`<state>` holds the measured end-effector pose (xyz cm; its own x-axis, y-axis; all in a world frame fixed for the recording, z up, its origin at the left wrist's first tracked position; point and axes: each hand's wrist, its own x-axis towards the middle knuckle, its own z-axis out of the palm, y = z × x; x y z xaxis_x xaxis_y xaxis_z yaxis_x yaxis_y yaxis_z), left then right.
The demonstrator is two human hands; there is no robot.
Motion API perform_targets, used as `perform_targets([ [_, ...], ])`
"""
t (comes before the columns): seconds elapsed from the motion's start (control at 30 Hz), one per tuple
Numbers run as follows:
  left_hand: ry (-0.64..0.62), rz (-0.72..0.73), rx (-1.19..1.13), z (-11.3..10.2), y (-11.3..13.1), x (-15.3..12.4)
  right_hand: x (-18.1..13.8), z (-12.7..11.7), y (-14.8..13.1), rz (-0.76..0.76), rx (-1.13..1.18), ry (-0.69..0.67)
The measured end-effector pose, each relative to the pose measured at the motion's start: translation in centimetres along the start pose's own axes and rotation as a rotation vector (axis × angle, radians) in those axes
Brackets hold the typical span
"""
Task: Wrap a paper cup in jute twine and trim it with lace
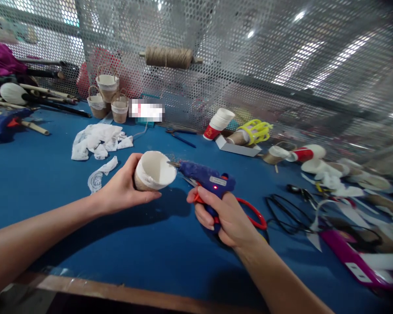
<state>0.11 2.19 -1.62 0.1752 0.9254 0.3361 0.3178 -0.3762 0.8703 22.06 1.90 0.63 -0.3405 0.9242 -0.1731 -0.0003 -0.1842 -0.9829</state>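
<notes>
My left hand [124, 185] is wrapped round a paper cup [142, 181], tilted so its white inside faces up and right. The cup has a brown wrapped outside and a white lace band about its rim. In my right hand [224, 211] is a blue hot glue gun [203, 174] with a lit red light. Its nozzle tip is at the cup's right rim; whether they touch I cannot tell. Scissors with a red handle [257, 213] also appear tucked in that hand, their blades showing under the gun. White lace strips [100, 139] lie beyond my left hand.
Several finished small baskets [119, 109] stand at the back left. A second glue gun [8, 124] lies far left. Pliers [183, 136], stacked cups [218, 123] and a white box [237, 146] sit behind. Black cables [288, 213] and a purple power strip [343, 255] lie right.
</notes>
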Motion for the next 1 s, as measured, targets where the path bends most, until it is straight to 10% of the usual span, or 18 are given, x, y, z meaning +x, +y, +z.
perform_targets([
  [0.47, 0.057, -0.054, 0.152, 0.1, -0.5, 0.2, -0.8, 0.1, -0.8, -0.15, -0.693, 0.147],
  [1.0, -0.04, 0.026, 0.249, -0.3, -0.5, 0.2, -0.3, -1.5, -1.0, -0.136, -0.764, 0.069],
])
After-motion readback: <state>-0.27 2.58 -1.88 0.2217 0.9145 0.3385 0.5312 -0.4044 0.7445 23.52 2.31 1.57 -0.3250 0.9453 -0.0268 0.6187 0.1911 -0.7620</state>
